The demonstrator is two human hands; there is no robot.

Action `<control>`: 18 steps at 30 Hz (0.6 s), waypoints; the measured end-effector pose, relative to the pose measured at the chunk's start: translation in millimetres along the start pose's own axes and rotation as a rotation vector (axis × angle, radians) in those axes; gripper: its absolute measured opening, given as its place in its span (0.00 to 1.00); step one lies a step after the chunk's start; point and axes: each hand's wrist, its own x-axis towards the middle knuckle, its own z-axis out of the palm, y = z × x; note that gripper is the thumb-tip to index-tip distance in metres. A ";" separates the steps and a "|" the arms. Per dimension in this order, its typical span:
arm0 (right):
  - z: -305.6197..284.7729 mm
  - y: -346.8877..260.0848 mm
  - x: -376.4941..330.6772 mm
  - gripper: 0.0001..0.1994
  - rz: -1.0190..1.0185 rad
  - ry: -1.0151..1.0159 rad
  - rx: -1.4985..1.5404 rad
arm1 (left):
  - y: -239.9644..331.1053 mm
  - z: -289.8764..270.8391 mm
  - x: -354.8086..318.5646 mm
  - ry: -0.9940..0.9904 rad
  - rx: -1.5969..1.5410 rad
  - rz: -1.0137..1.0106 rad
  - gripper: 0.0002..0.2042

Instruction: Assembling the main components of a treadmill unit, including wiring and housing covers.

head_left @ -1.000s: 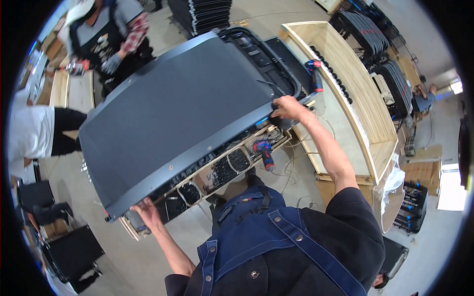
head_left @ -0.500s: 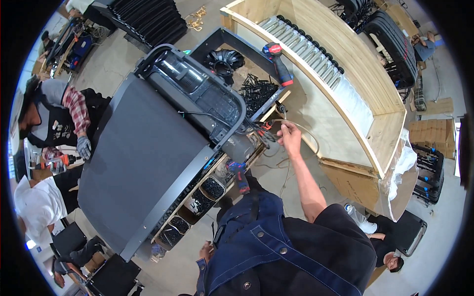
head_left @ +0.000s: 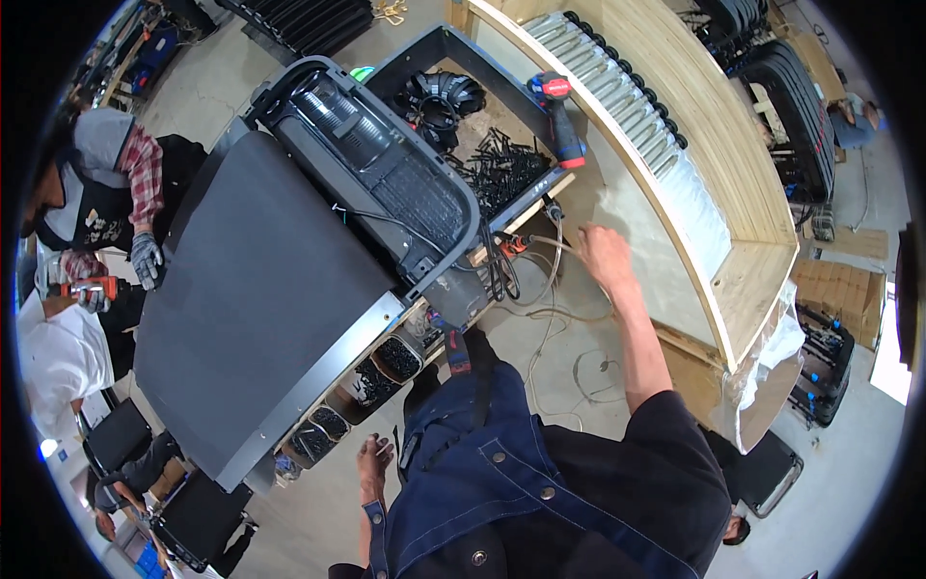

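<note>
Right hand beside a pale hose, next to a dark-belted machine

Seen from above, a long machine (head_left: 260,289) with a dark belt slants across the left and centre. To its right, the person's right hand (head_left: 606,256) is partly curled at a pale hose (head_left: 554,242) that runs from an orange tool (head_left: 513,247); I cannot tell whether the fingers grip it. The left hand (head_left: 374,458) hangs near the hip, fingers loosely bent (whether it holds anything, I cannot tell). Beyond the machine's far end, a tray (head_left: 497,79) holds black screws (head_left: 509,172); its near edge bears small pale marks. A red-and-black drill (head_left: 561,125), with pale lettering on its red end, lies at the tray's corner, beside a wooden crate (head_left: 709,130). Across the machine, a gloved co-worker's apron (head_left: 101,230) shows pale print.
</note>
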 end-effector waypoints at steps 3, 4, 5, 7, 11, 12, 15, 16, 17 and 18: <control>-5.9 -12.6 -10.7 0.14 -0.230 0.186 0.046 | 7.1 8.7 12.0 0.013 -0.040 0.027 0.23; -5.8 -23.4 -12.0 0.13 -0.211 0.067 0.062 | 10.2 15.2 14.5 -0.021 -0.011 0.010 0.23; -5.2 -30.3 -14.2 0.12 -0.189 -0.051 0.078 | 11.4 22.2 15.3 -0.056 0.018 -0.007 0.23; 1.2 -41.8 -11.1 0.13 -0.241 -0.116 -0.161 | 6.6 31.7 24.7 -0.082 0.002 -0.013 0.22; 6.7 -55.1 -12.1 0.14 -0.070 -0.329 -0.016 | 8.5 52.4 31.0 -0.113 -0.006 -0.028 0.22; 17.4 -55.9 -9.0 0.14 -0.098 -0.173 0.196 | 8.5 55.5 31.7 -0.108 -0.027 -0.019 0.22; 83.9 -32.2 12.9 0.23 0.015 -0.152 0.543 | 9.1 63.5 32.0 -0.081 -0.008 -0.031 0.22; 123.0 -15.1 24.4 0.28 0.157 -0.142 0.624 | 4.4 59.2 31.2 -0.086 -0.013 -0.035 0.22; 155.9 -2.5 34.4 0.32 0.294 -0.141 0.701 | -2.6 54.5 29.8 -0.083 -0.027 -0.040 0.22; 178.1 2.9 41.8 0.39 0.378 -0.136 0.674 | -12.9 47.1 26.6 -0.052 -0.059 -0.047 0.22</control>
